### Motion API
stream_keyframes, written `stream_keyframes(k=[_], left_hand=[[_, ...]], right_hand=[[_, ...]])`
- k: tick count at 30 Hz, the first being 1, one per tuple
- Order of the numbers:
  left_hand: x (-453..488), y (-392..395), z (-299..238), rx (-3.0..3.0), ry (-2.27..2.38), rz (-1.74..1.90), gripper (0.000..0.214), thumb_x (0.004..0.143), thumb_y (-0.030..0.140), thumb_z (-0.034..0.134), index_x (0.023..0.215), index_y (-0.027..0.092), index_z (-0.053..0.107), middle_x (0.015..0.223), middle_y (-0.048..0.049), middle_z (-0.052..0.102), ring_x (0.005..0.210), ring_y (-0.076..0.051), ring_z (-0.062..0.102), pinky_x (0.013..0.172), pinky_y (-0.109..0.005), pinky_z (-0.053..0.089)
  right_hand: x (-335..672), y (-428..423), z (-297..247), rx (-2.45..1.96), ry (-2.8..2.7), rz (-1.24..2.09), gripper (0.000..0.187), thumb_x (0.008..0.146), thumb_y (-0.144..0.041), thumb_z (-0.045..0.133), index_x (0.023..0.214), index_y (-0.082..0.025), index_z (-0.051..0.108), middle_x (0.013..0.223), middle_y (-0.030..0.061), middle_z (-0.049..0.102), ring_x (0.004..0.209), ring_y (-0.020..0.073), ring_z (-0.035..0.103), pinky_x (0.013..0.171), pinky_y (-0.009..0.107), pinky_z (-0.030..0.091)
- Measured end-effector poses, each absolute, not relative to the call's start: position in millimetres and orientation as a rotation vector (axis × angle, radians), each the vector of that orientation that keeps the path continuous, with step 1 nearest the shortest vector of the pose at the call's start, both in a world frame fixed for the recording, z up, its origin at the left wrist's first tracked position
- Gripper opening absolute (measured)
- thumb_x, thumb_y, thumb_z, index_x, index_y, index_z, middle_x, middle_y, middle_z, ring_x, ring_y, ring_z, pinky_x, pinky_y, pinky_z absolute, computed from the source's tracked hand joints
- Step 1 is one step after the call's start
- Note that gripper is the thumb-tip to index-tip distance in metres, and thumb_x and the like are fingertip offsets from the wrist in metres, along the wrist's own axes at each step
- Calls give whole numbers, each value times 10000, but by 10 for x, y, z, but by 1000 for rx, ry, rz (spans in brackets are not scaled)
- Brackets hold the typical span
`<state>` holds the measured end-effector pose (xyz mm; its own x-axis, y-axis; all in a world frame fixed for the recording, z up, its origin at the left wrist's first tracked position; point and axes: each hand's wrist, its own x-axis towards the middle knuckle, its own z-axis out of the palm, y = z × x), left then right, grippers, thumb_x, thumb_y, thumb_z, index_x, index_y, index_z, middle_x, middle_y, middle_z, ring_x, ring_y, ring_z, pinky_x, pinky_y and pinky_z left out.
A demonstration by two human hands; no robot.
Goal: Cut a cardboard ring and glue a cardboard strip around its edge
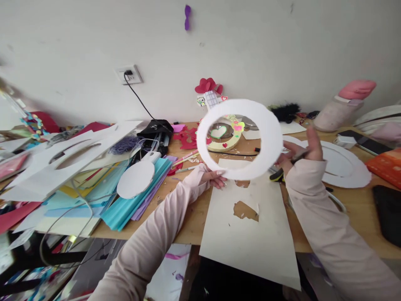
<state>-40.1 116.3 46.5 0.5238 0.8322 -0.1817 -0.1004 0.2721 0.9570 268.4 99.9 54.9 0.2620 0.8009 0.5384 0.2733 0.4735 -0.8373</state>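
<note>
My left hand (214, 177) pinches the lower left edge of a white ring (272, 140), cut out of a flat sheet and held up above the table. At the ring's right side, my right hand (302, 152) is closed around a slim dark tool (299, 156), whose kind I cannot make out. Just under that hand shows a black and yellow handle (277, 175); whether it belongs to the same tool I cannot tell. Below the ring lies a white sheet (250, 246) with ragged holes, overhanging the table's front edge. Through the ring a decorated pale yellow ring (224, 144) is visible.
Coloured paper (134, 200), a white disc (136, 179) and a large cut white board (34, 175) crowd the left. White oval cutouts (347, 167), a black phone (366, 142) and an orange packet (387, 167) lie right. A cable (139, 98) runs from the wall socket (129, 75).
</note>
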Motion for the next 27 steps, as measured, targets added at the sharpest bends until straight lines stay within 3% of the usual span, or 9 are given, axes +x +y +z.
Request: stream_keyframes(k=[2, 4, 6, 9, 15, 20, 23, 25, 27], left_hand=[[-403, 1213, 455, 1074, 859, 855, 660, 446, 660, 1048, 693, 120, 760, 725, -126, 799, 555, -164, 714, 573, -283, 620], [-403, 1234, 472, 1065, 905, 908, 673, 392, 648, 1058, 681, 125, 748, 723, -117, 800, 555, -162, 713, 579, -284, 629], [-396, 1214, 511, 1099, 931, 917, 674, 390, 643, 1059, 696, 124, 758, 721, -116, 801, 571, -173, 729, 603, -296, 647], [-367, 1147, 563, 1179, 967, 929, 656, 435, 636, 1056, 733, 120, 781, 709, -111, 797, 587, -190, 745, 631, -317, 674], [-313, 1090, 506, 1291, 1059, 1019, 517, 592, 555, 1028, 775, 119, 817, 681, -98, 785, 604, -207, 758, 652, -336, 693], [-309, 1095, 469, 1393, 1122, 1022, 291, 696, 395, 971, 740, 147, 826, 648, -73, 772, 538, -177, 701, 562, -292, 624], [-308, 1081, 449, 1495, 1128, 973, 176, 741, 307, 921, 710, 168, 819, 599, -41, 742, 515, -171, 654, 520, -274, 557], [-301, 1077, 404, 1577, 1142, 972, 149, 749, 267, 900, 686, 167, 809, 587, -45, 729, 559, -200, 664, 565, -302, 554], [-276, 1094, 340, 1616, 1163, 1002, 101, 726, 219, 900, 708, 166, 815, 653, -65, 757, 698, -260, 728, 674, -349, 585]], right_hand=[[2643, 981, 550, -1072, -1265, 473, 1015, 906, -415, 820, 1718, -337, 216, 1060, 37, 847, 598, 185, 721, 641, 345, 642], [2672, 1016, 562, -1128, -1275, 492, 889, 862, -453, 853, 1599, -277, 389, 842, 4, 793, 561, 215, 707, 581, 363, 619], [2742, 1064, 574, -1183, -1290, 515, 687, 796, -504, 896, 1353, -270, 569, 755, -9, 742, 540, 237, 706, 554, 386, 609], [2839, 1087, 563, -1177, -1275, 586, 553, 773, -559, 907, 1153, -295, 604, 764, -1, 741, 590, 257, 737, 591, 404, 622], [2786, 1025, 459, -1265, -1297, 658, 554, 725, -522, 920, 1094, -270, 591, 800, -8, 732, 682, 227, 741, 690, 399, 643], [2525, 916, 617, -1128, -1146, 605, 558, 714, -605, 907, 961, -302, 508, 735, -74, 605, 543, 162, 662, 604, 356, 626], [2429, 703, 752, -1062, -1116, 632, 556, 743, -578, 910, 1043, -304, 530, 738, -85, 612, 465, 130, 615, 488, 300, 580], [2369, 517, 766, -1107, -1233, 869, 616, 816, -563, 862, 1277, -292, 554, 706, -86, 646, 409, 140, 593, 395, 282, 529], [2283, 357, 715, -1176, -1347, 1096, 768, 922, -484, 766, 1584, -275, 437, 686, -78, 681, 385, 155, 602, 367, 276, 521]])
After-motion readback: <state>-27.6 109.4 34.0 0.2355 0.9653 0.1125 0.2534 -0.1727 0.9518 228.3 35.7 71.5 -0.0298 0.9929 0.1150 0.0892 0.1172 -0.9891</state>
